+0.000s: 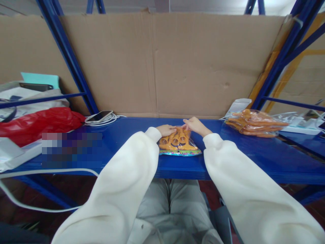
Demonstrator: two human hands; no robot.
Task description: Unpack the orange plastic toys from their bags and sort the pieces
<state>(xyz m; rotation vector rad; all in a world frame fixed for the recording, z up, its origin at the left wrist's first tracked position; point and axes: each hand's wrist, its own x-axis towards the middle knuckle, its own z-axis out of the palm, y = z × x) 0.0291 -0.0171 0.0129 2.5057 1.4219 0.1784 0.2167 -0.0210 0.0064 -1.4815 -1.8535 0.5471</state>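
Note:
In front of me on the blue shelf lies a clear plastic bag (186, 147) with orange items inside that carry smiling faces. A colourful printed strip runs along the bag's near edge. My left hand (166, 130) is closed on the bag's far left part, its fingers over the plastic. At the far right corner, my right hand (196, 125) pinches the bag with thumb and fingers. Both hands are close together at the far side of the bag, and some fingertips are hidden.
Another clear bag of orange items (254, 123) lies to the right by a white power strip (302, 128). At left are a phone (101, 116) on a coiled white cable, a red plastic bag (45, 122) and blue posts (68, 57). A cardboard panel (193, 67) stands behind.

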